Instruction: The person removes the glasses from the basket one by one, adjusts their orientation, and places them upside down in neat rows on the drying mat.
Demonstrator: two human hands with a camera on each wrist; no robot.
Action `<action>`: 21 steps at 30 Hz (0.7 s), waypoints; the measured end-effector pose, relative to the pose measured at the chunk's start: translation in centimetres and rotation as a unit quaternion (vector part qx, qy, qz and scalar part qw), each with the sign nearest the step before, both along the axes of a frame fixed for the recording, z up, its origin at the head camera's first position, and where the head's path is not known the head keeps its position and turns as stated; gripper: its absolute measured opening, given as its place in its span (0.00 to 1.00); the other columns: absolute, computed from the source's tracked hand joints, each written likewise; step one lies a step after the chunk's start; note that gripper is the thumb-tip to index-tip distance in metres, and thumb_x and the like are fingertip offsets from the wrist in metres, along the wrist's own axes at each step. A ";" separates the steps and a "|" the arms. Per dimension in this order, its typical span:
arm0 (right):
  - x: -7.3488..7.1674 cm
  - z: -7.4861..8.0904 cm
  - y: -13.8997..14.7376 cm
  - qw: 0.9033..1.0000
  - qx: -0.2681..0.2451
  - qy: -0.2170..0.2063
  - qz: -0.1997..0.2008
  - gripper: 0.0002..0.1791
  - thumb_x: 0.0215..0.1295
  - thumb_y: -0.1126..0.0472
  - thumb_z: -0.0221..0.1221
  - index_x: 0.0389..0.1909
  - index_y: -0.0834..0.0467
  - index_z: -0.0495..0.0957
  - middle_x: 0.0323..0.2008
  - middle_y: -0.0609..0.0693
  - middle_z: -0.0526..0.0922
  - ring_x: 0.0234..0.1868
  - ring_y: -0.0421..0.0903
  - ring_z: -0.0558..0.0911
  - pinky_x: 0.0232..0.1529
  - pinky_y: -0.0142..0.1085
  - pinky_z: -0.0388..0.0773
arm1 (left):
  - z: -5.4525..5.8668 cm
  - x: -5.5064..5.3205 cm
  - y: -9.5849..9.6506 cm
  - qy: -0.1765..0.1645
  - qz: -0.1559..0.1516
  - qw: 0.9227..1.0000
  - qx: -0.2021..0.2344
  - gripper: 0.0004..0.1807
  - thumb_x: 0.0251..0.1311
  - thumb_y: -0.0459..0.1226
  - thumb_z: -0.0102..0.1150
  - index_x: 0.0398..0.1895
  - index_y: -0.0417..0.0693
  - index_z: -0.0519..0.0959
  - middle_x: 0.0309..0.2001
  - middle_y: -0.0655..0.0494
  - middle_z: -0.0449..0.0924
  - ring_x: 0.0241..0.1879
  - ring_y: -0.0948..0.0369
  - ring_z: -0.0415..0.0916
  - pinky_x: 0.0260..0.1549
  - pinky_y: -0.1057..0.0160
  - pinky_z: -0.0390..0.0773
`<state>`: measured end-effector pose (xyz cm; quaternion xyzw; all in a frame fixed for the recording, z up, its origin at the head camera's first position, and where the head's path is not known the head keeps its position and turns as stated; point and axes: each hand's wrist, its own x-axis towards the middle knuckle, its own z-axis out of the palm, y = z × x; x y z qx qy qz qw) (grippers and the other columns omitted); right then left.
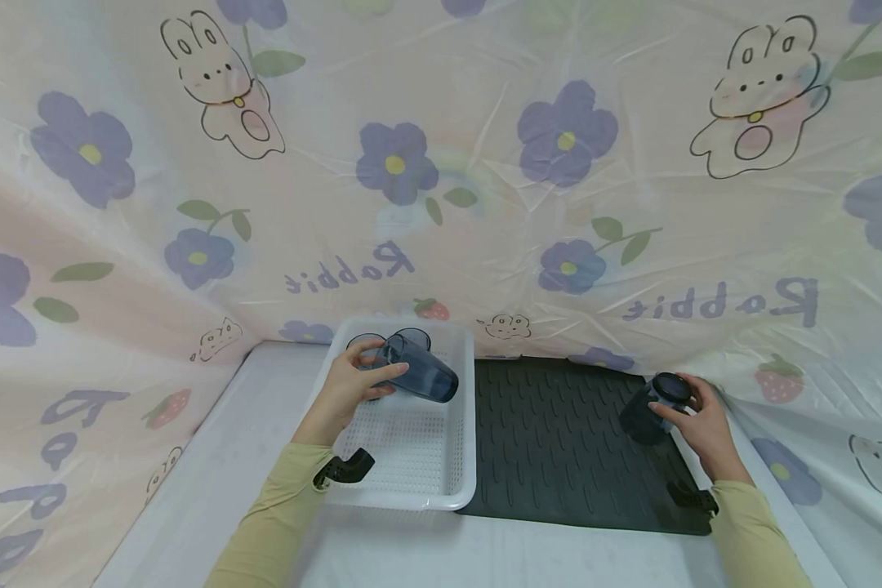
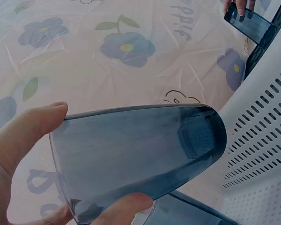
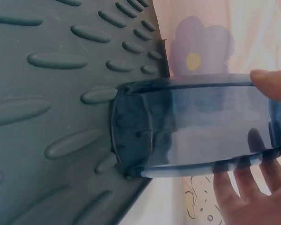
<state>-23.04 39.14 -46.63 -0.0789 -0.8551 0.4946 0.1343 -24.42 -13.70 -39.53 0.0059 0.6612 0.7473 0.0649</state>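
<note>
Hands apart, each clamped on a cup. Left hand (image 1: 347, 385) pinches the left cup (image 1: 428, 376) by its rim end, tilted over the white basket (image 1: 469, 441); right hand (image 1: 708, 431) grips the right cup (image 1: 641, 418) at its upper end, far-right edge of the black mat (image 1: 551, 457). Probably light, stiff, slick; glass or plastic, can't tell. Treat as fragile; best hold's mid-body, thumb opposite fingers.
</note>
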 end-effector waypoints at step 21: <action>-0.2 1.2 0.6 0.999 -0.024 0.047 -0.015 0.39 0.65 0.54 0.62 0.73 0.52 0.55 0.67 0.53 0.65 0.67 0.50 0.61 0.69 0.44 0.58 | -0.1 0.4 1.1 -0.002 -0.007 1.000 0.028 0.40 0.49 0.31 0.72 0.66 0.45 0.65 0.57 0.38 0.60 0.41 0.52 0.78 0.43 0.51 0.82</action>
